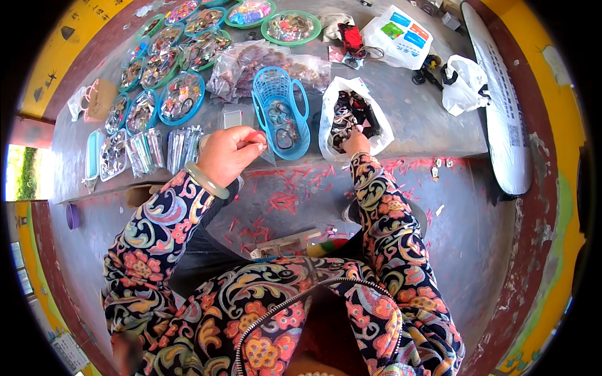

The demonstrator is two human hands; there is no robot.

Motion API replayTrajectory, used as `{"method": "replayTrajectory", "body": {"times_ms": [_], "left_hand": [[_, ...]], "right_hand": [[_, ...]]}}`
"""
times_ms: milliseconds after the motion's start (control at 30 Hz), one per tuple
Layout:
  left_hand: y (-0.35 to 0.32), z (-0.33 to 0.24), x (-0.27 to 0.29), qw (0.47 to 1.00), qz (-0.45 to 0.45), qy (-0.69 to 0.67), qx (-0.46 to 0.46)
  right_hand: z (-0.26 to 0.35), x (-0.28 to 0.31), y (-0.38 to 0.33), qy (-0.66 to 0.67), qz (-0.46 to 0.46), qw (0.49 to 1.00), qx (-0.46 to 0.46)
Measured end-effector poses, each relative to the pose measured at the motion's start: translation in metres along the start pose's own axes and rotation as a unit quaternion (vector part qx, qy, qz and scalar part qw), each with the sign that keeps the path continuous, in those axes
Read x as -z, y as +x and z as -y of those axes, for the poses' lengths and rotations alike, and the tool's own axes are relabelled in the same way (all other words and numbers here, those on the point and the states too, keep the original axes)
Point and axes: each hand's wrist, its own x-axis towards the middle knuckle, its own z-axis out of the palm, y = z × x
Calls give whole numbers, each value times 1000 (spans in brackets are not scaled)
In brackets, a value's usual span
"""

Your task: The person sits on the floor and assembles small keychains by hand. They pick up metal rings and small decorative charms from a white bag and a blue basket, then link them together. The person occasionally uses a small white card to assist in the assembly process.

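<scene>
Grey table (433, 141) with filled baskets (290, 44) far left. At its near edge, the right hand (357, 144) dips into a white bag (384, 133) of dark items (351, 108), grip unclear; left of a blue basket (294, 153), the left hand (229, 153) pinches its fingers together, contents indiscernible.

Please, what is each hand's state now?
Left hand: curled partly closed; whether it holds something cannot be told.
Right hand: partly inside the open white bag; grip cannot be told.
</scene>
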Motion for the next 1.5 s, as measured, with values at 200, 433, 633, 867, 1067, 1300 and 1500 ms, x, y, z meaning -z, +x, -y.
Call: {"method": "replayTrajectory", "body": {"times_ms": [200, 433, 633, 867, 1067, 1300, 1500], "left_hand": [[1, 3, 6, 999, 25, 26, 31], [2, -1, 4, 999, 17, 39, 16], [1, 4, 6, 1000, 15, 23, 14], [3, 5, 5, 999, 20, 25, 5], [0, 10, 9, 999, 13, 42, -2], [4, 18, 9, 997, 21, 73, -14], [4, 24, 12, 996, 19, 79, -36]], "right_hand": [[16, 12, -13, -24, -1, 1000, 9], [14, 45, 3, 128, -86, 988, 8], [40, 101, 0, 597, 58, 799, -50], [11, 107, 13, 406, 29, 913, -13], [31, 120, -5, 619, 64, 782, -37], [53, 155, -20, 711, 117, 694, 3], [56, 160, -18, 613, 115, 778, 80]]}}
